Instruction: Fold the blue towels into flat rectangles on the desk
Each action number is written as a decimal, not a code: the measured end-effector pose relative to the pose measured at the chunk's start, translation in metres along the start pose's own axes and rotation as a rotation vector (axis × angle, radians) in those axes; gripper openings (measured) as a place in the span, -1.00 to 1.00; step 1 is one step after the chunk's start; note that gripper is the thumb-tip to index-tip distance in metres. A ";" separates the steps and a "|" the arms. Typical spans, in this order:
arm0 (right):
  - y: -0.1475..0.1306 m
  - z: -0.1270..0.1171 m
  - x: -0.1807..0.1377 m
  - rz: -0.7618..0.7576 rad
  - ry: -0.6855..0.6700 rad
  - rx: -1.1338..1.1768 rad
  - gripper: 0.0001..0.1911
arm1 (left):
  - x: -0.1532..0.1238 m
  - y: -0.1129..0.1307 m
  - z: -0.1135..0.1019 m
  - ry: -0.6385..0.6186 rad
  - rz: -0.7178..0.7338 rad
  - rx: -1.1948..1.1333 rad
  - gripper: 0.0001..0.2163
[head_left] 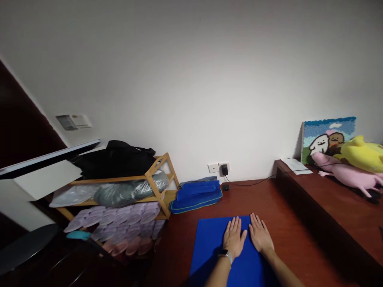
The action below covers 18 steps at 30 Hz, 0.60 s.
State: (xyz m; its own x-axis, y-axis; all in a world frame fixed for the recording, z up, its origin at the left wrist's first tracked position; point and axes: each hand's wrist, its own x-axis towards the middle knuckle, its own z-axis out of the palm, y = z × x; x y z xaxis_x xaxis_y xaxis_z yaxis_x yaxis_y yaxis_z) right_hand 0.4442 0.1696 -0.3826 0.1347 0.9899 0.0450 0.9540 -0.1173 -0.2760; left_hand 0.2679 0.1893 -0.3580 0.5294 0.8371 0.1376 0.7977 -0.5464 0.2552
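Note:
A blue cloth [209, 247] lies flat on the reddish-brown wooden table [284, 215] in front of me. My left hand [233, 237] rests flat on it, fingers stretched out, with a watch band on the wrist. Right beside it my right hand [260, 236] also lies flat on the cloth near its far right corner, fingers spread. Neither hand holds anything.
A stack of folded blue towels [196, 194] sits by the wall near a socket with a charger [224, 170]. To the left stands a wooden rack [155, 175] with rolled lilac towels [125, 223]. A raised ledge at right carries plush toys [350, 171] and a picture [326, 137].

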 end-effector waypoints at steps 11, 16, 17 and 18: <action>-0.001 -0.001 -0.003 0.021 -0.011 -0.010 -0.27 | -0.065 -0.159 -0.046 0.013 -0.231 0.118 -0.37; 0.001 0.003 -0.003 0.008 -0.006 -0.015 -0.26 | -0.089 -0.175 -0.053 0.001 -0.277 0.060 -0.38; 0.002 0.003 -0.003 0.009 -0.010 -0.023 -0.26 | -0.097 -0.176 -0.053 0.008 -0.288 0.043 -0.38; 0.002 0.004 -0.003 0.012 -0.018 -0.030 -0.25 | -0.107 -0.176 -0.052 0.022 -0.304 0.028 -0.38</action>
State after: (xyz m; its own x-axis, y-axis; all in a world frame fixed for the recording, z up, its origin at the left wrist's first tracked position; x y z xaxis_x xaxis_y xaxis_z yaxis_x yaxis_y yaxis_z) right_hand 0.4446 0.1662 -0.3871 0.1416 0.9896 0.0249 0.9600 -0.1312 -0.2473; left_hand 0.0556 0.1975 -0.3676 0.2594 0.9624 0.0800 0.9263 -0.2714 0.2613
